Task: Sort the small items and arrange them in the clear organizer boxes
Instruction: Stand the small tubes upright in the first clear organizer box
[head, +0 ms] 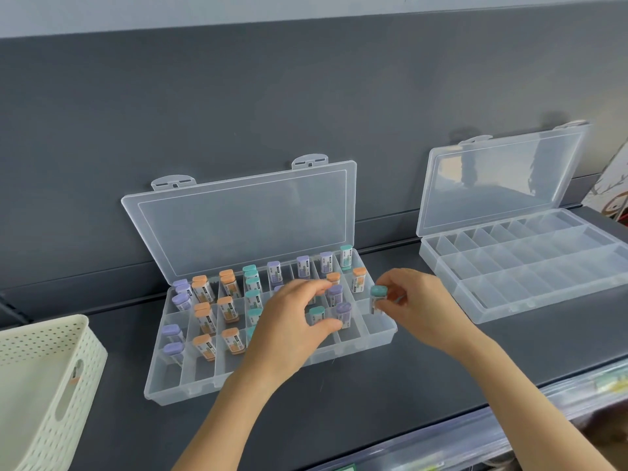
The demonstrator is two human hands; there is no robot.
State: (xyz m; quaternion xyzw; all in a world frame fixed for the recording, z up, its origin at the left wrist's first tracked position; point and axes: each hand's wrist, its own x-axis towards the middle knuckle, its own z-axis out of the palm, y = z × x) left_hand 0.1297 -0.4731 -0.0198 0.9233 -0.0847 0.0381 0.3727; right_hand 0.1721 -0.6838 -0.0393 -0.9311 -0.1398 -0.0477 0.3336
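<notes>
A clear organizer box (190, 385) lies open on the dark shelf, its lid leaning on the back wall. Small capped tubes stand in its compartments: purple ones (180, 300) at the left, orange ones (204, 314) beside them, teal ones (253, 294) in the middle. My left hand (289, 328) reaches into the right-middle compartments, its thumb and fingers around a teal-capped tube (316, 314). My right hand (418, 307) pinches another teal-capped tube (377, 297) over the box's right end. A second clear organizer box (530, 266) stands open at the right, with nothing in it.
A cream perforated basket (44, 385) sits at the left edge of the shelf. The shelf's front edge carries a clear plastic strip (475, 433) at lower right. A printed board (611, 192) leans at the far right.
</notes>
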